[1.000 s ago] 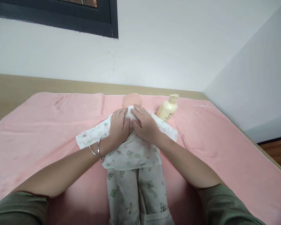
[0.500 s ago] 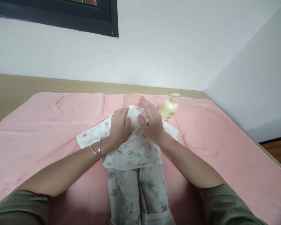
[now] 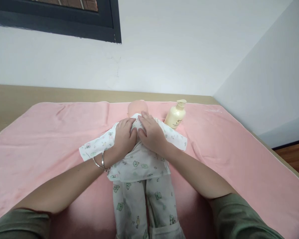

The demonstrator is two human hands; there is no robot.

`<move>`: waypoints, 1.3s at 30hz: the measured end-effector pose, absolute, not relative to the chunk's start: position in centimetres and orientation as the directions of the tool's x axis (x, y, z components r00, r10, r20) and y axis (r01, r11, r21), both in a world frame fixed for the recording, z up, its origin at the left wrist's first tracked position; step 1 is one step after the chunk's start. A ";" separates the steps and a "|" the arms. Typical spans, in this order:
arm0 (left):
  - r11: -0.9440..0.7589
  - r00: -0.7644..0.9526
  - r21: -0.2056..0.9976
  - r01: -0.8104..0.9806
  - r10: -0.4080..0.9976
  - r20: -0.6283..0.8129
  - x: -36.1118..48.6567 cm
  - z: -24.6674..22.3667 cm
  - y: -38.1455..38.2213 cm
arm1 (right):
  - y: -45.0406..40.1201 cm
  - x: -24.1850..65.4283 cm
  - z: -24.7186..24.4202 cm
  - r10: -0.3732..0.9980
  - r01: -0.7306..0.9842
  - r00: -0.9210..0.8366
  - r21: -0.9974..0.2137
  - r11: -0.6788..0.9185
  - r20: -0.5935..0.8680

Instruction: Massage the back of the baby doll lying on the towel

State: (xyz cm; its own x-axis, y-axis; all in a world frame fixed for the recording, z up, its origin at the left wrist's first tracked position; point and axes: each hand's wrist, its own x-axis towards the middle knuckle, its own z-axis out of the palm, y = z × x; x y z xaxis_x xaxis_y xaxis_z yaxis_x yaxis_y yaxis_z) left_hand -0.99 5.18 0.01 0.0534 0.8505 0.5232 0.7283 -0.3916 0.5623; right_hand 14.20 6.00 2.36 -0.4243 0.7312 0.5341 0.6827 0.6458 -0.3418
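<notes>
A baby doll (image 3: 138, 107) lies on the pink mat with its bald head at the far end. It wears a white printed top (image 3: 139, 162) and matching trousers (image 3: 160, 199), its sleeves spread out to both sides. My left hand (image 3: 125, 136) rests flat on the left of the doll's upper body, a silver bangle at its wrist. On the right of the upper body lies my right hand (image 3: 152, 133), palm down with fingers extended toward the head. Both thumbs nearly meet in the middle. The doll's face does not show.
A cream pump bottle (image 3: 175, 114) leans beyond the doll's right sleeve. The pink mat (image 3: 226, 159) covers most of a wooden surface (image 3: 64, 95). White walls stand behind and to the right, with a dark window frame (image 3: 89, 28) at upper left.
My right hand has come down from a raised, tilted pose onto the doll's upper body, closer to my left hand. The left hand stays in place. The view has shifted slightly.
</notes>
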 end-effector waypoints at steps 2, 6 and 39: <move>-0.388 0.060 0.566 0.728 0.858 0.511 -0.9 0.1 5.3 | 6.1 14.1 2.0 0.733 0.699 -0.491 -0.290 0.654 0.471; -0.392 0.062 0.585 0.710 0.863 0.502 -1.0 0.1 5.4 | 5.2 14.4 3.1 0.744 0.728 -0.553 -0.216 0.650 0.375; 0.401 0.414 0.729 -0.555 0.893 -0.177 9.3 13.0 9.2 | 7.0 23.0 12.5 0.934 0.977 -0.109 -0.135 0.164 0.339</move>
State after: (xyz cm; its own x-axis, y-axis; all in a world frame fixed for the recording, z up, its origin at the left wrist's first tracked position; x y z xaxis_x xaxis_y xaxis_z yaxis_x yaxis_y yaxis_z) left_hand 9.27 9.17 12.99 0.4135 0.8932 -0.1766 -0.5549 0.4011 0.7288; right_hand 23.00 7.05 12.46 -0.1094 0.9344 0.3390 0.9772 0.1635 -0.1354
